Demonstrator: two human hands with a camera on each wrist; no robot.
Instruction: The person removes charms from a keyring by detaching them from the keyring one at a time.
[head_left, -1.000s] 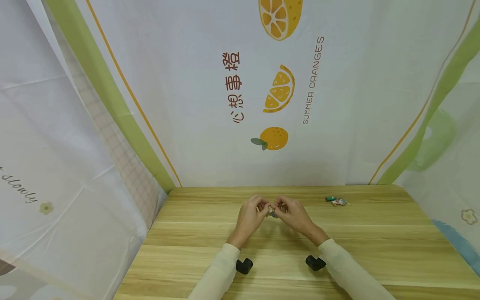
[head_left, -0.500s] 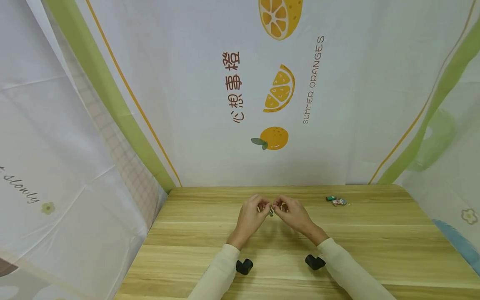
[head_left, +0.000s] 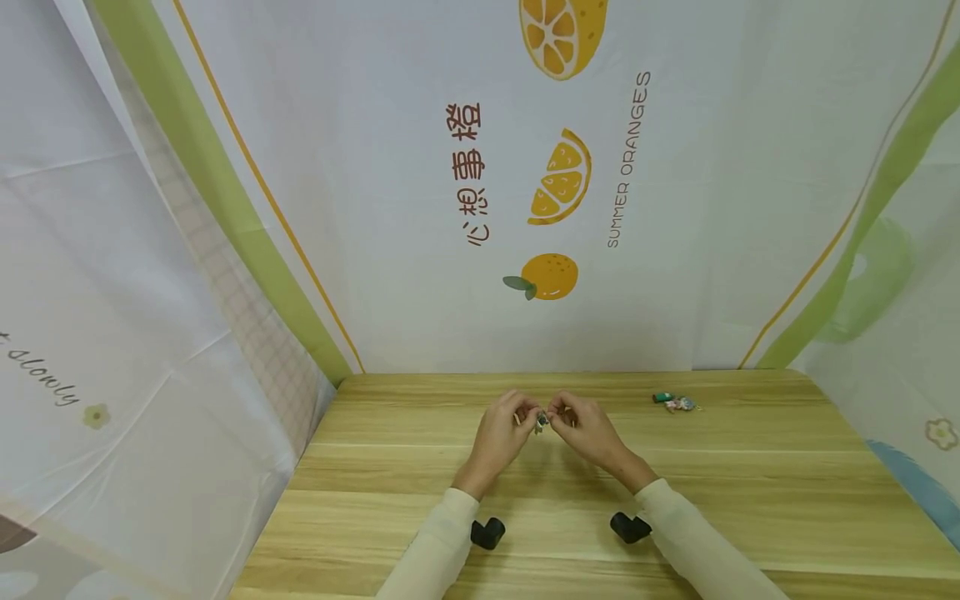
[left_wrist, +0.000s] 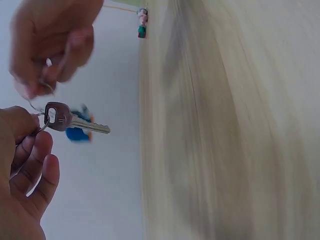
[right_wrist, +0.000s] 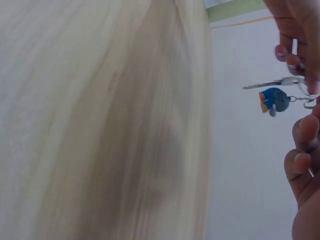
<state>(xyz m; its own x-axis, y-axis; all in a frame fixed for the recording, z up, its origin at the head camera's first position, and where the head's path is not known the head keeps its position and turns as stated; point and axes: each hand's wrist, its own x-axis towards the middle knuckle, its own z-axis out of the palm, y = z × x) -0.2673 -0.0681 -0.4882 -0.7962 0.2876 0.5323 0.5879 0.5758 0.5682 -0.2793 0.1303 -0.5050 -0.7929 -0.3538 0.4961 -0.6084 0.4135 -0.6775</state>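
Observation:
In the head view my left hand [head_left: 495,433] and right hand [head_left: 588,429] meet fingertip to fingertip above the table. The left thumb and fingers pinch a metal key ring [left_wrist: 43,128], from which a key [left_wrist: 61,118] with a dark head hangs. A small blue figure keychain [right_wrist: 274,100] dangles beside the key on a short chain. The right hand's fingertips pinch a thin metal ring [right_wrist: 310,103] at the end of that chain. Blur and the fingers hide how the two rings are joined.
A small doll figure keychain [head_left: 680,404] lies at the table's back right, against a green cylinder [head_left: 662,397]. The wooden table [head_left: 420,467] ends at a printed white curtain [head_left: 405,317]. Black wrist camera mounts [head_left: 488,533] sit by both sleeves.
Both hands stay in nearly the same place. The key and figure hanging between the fingertips have turned and swung slightly. The things at the back right have not moved.

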